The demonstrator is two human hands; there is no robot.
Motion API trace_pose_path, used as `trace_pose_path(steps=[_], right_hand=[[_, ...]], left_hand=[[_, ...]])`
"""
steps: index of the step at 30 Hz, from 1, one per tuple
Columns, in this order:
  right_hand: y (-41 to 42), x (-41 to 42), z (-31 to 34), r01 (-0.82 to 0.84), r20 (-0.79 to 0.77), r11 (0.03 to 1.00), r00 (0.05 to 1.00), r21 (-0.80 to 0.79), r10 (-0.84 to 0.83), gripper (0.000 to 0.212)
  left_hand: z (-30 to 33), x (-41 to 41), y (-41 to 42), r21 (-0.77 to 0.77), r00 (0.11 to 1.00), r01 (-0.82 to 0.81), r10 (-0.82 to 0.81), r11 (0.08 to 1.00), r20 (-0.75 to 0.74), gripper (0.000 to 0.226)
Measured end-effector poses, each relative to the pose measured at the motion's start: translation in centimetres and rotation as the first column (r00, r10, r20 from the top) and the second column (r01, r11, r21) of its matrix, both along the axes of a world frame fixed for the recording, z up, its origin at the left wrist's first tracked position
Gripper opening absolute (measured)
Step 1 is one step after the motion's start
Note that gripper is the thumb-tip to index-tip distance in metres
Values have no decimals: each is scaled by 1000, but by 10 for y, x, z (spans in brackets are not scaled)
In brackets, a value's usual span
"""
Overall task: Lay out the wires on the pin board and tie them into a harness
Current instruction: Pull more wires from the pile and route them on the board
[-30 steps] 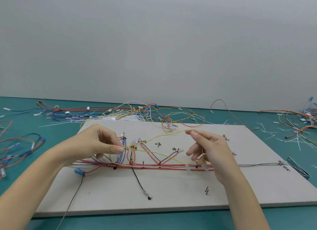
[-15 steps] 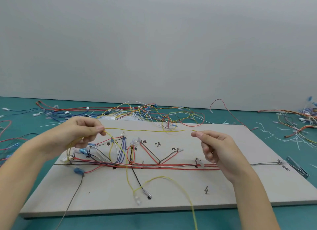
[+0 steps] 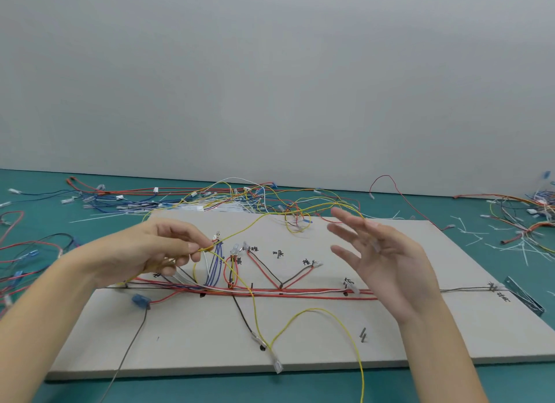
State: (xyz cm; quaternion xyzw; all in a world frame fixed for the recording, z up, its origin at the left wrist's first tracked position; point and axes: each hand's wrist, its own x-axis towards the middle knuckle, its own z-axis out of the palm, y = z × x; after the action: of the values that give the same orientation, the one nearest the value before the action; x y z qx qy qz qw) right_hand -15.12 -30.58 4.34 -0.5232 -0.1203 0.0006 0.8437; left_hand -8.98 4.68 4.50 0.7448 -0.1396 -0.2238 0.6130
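Observation:
The pale pin board (image 3: 186,345) lies flat on the teal table. Red, white, black and blue wires run along its middle in a bundle (image 3: 300,292), with branches fanning up to labelled pins. My left hand (image 3: 156,252) pinches a yellow wire (image 3: 249,230) above the board's left part. That wire rises to the wire pile at the back. More yellow wire (image 3: 318,311) droops in a loop across the board's front and over its near edge. My right hand (image 3: 381,258) hovers over the board's right half with fingers spread, holding nothing.
A tangle of loose wires (image 3: 240,198) lies behind the board. More wires (image 3: 27,252) sit at the left, and wires with white cable ties (image 3: 510,240) at the right. A metal tool (image 3: 524,294) rests at the board's right edge.
My right hand has let go of the yellow wire and spread open. My left hand has moved right and down with the wire. The slack loop has dropped across the board's front.

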Motion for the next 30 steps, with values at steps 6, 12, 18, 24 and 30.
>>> trace_pose_path(steps=[6, 12, 18, 24, 30], right_hand=[[2, -3, 2, -230, 92, 924, 973, 306, 211, 19], [15, -9, 4, -588, 211, 706, 806, 395, 554, 34], [32, -12, 0, -579, 37, 795, 804, -179, 593, 21], [32, -14, -4, -615, -132, 563, 731, -552, 669, 29], [36, -14, -2, -566, -159, 679, 810, -469, 565, 45]], left_hand=[[-4, 4, -3, 51, 995, -95, 94, 994, 32, 19], [-5, 10, -3, -64, 974, -226, 227, 972, 16, 21], [-1, 11, -3, -421, 950, -300, 226, 856, -216, 33], [5, 6, 0, -494, 969, -245, 195, 834, -150, 25], [10, 5, 6, -574, 969, -245, 212, 781, -125, 23]])
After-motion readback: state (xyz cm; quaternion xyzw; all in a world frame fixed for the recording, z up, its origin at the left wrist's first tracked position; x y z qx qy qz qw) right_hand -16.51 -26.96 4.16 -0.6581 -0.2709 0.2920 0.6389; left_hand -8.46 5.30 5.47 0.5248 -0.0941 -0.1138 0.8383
